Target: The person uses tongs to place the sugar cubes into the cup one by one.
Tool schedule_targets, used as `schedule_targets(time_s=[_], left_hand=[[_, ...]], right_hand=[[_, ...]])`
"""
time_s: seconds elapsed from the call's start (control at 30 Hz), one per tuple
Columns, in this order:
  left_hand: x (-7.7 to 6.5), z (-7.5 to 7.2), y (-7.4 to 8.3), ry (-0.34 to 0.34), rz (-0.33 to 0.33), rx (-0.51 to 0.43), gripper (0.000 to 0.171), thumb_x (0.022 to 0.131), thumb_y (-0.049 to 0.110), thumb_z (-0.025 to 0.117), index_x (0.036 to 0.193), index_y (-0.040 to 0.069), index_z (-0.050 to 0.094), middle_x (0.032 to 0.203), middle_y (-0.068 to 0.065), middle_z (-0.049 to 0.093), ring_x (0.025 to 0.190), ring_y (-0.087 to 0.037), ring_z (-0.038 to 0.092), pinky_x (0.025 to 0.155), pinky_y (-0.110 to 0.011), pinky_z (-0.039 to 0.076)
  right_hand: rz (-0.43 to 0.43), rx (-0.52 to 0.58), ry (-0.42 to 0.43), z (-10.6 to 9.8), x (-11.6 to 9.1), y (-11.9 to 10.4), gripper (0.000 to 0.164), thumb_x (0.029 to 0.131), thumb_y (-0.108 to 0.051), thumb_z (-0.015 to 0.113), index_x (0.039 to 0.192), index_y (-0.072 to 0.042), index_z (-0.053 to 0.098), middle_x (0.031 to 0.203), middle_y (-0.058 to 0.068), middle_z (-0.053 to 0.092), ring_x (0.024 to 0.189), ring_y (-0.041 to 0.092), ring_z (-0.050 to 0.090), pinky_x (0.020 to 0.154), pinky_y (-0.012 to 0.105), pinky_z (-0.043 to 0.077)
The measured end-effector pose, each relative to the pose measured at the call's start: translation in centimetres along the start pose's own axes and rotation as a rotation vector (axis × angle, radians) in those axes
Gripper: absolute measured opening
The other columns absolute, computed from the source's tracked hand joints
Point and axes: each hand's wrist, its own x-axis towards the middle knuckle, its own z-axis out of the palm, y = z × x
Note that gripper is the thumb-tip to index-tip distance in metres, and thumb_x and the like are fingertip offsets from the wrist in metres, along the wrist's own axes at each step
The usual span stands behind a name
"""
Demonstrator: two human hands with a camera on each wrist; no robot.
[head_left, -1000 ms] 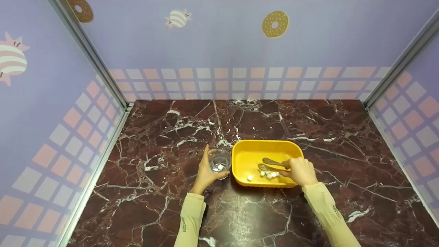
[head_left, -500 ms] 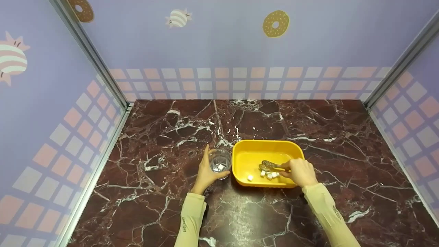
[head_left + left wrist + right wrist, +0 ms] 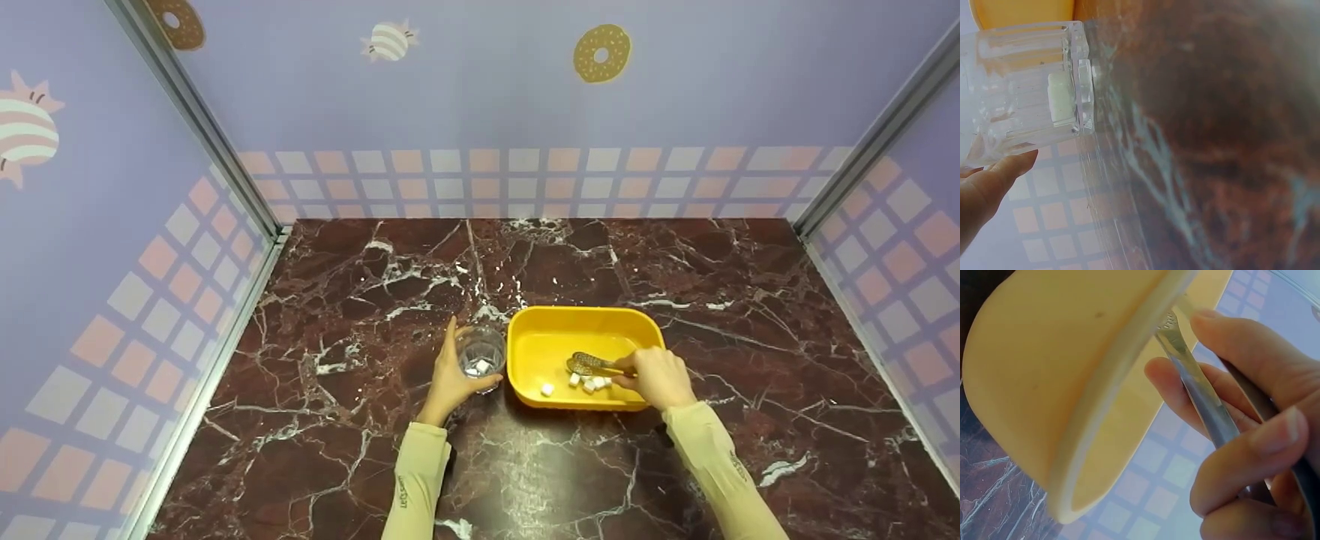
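Note:
In the head view my left hand [image 3: 452,375] holds a clear glass [image 3: 480,346], thumb on the near side and fingers on the far side. The glass stands upright on the table with small white cubes [image 3: 481,365] at its bottom. One cube [image 3: 1062,98] shows through its wall in the left wrist view. My right hand [image 3: 658,375] grips metal tongs [image 3: 600,363] over the yellow basin [image 3: 585,319], their perforated tips close together above several white cubes [image 3: 589,385]. The right wrist view shows the tongs' arms [image 3: 1202,396] between thumb and fingers; the basin's rim hides the tips there.
Directly right of the glass stands the basin, with another white cube [image 3: 547,389] apart from the others near its front left. Around them spreads a dark red marbled table [image 3: 360,465], bounded by a patterned back wall [image 3: 487,97] and side walls.
The tongs' tips, apart one second ago, have come together low in the basin. My left hand and the glass have stayed in place.

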Motion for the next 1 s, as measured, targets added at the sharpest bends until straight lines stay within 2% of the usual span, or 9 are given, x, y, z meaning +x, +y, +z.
schedule_targets(time_s=[0.23, 0.53, 0.83, 1.0], left_hand=[[0.0, 0.0, 0.1, 0.002, -0.007, 0.005, 0.117, 0.048, 0.012, 0.085, 0.139, -0.005, 0.012, 0.129, -0.02, 0.045, 0.116, -0.037, 0.046, 0.107, -0.044, 0.033], [0.0, 0.0, 0.1, 0.004, -0.016, 0.014, 0.118, 0.048, 0.011, 0.085, 0.14, 0.001, 0.012, 0.129, -0.016, 0.045, 0.116, -0.032, 0.048, 0.107, -0.039, 0.035], [0.0, 0.0, 0.1, 0.002, -0.027, 0.013, 0.117, 0.049, 0.011, 0.085, 0.14, -0.001, 0.012, 0.129, -0.015, 0.045, 0.117, -0.031, 0.047, 0.107, -0.039, 0.035], [-0.1, 0.0, 0.0, 0.006, -0.016, 0.017, 0.118, 0.048, 0.012, 0.085, 0.139, -0.002, 0.013, 0.129, -0.017, 0.045, 0.117, -0.034, 0.046, 0.107, -0.041, 0.034]], right_hand=[[-0.004, 0.013, 0.005, -0.3, -0.1, -0.1, 0.012, 0.068, -0.027, 0.074, 0.076, -0.02, 0.072, 0.067, 0.002, 0.066, 0.058, 0.03, 0.059, 0.043, 0.043, 0.044], [0.005, 0.019, 0.005, -0.5, -0.1, -0.3, 0.016, 0.069, -0.027, 0.073, 0.083, -0.02, 0.074, 0.075, 0.005, 0.07, 0.061, 0.033, 0.061, 0.044, 0.043, 0.044], [0.008, 0.03, 0.009, -0.9, -0.2, -0.5, 0.017, 0.069, -0.025, 0.073, 0.085, -0.019, 0.074, 0.078, 0.005, 0.071, 0.063, 0.034, 0.062, 0.047, 0.045, 0.047], [-0.003, 0.021, 0.006, -1.3, -0.2, -0.6, 0.017, 0.07, -0.028, 0.073, 0.084, -0.019, 0.074, 0.077, 0.004, 0.07, 0.062, 0.033, 0.062, 0.046, 0.045, 0.047]])
